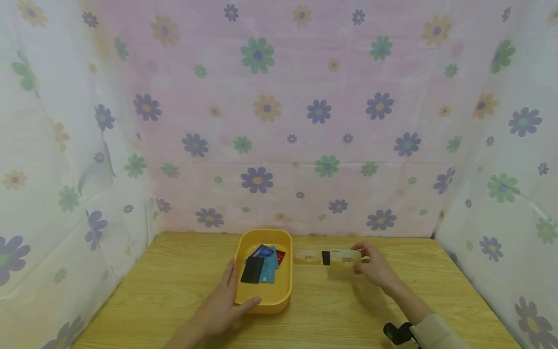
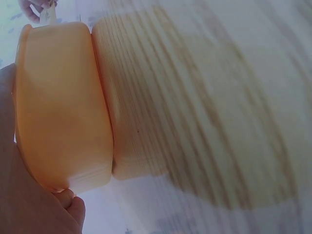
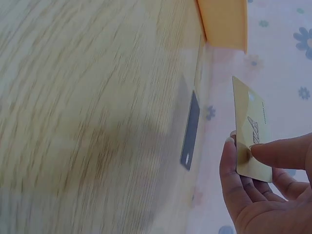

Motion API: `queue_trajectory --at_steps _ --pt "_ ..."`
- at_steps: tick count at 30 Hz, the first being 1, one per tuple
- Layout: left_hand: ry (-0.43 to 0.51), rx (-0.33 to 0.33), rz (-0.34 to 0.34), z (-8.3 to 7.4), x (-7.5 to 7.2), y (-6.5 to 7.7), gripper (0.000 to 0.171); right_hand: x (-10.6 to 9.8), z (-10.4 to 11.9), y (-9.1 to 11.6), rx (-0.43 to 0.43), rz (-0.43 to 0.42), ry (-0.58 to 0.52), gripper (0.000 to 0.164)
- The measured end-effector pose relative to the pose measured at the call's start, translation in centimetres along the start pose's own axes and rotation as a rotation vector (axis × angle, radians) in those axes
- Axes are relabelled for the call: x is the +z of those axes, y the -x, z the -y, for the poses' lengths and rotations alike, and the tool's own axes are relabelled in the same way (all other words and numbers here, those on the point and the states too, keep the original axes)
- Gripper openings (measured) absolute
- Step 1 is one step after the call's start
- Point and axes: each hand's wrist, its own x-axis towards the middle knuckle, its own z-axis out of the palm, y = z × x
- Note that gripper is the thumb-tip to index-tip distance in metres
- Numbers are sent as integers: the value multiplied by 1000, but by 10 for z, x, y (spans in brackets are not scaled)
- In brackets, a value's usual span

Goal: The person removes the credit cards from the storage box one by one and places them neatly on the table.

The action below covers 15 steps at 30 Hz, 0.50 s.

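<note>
A yellow plastic tray (image 1: 285, 286) stands on the table, holding several overlapping cards: a black card (image 1: 252, 270), a blue card (image 1: 268, 274), a red card (image 1: 280, 257) and a purple-blue one behind. My left hand (image 1: 220, 298) grips the tray's left side, thumb over the front rim and fingers along the outer wall. Right of the tray, my right hand (image 1: 370, 264) pinches a gold card (image 3: 253, 131) between thumb and fingers, above the table. A dark card (image 3: 191, 131) lies on the table below it, and a pale gold card (image 1: 307, 257) lies beside the tray.
The wooden table (image 1: 174, 276) meets a flower-printed cloth (image 1: 283, 145) at the back, with more cloth hanging at both sides. A black device (image 1: 397, 333) sits by the right sleeve (image 1: 438, 332).
</note>
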Motion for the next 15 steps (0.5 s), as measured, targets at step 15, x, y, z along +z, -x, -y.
queue_trajectory --at_steps 15 --pt "5 -8 13 1 0 -2 121 -35 -24 -7 26 -45 72 49"
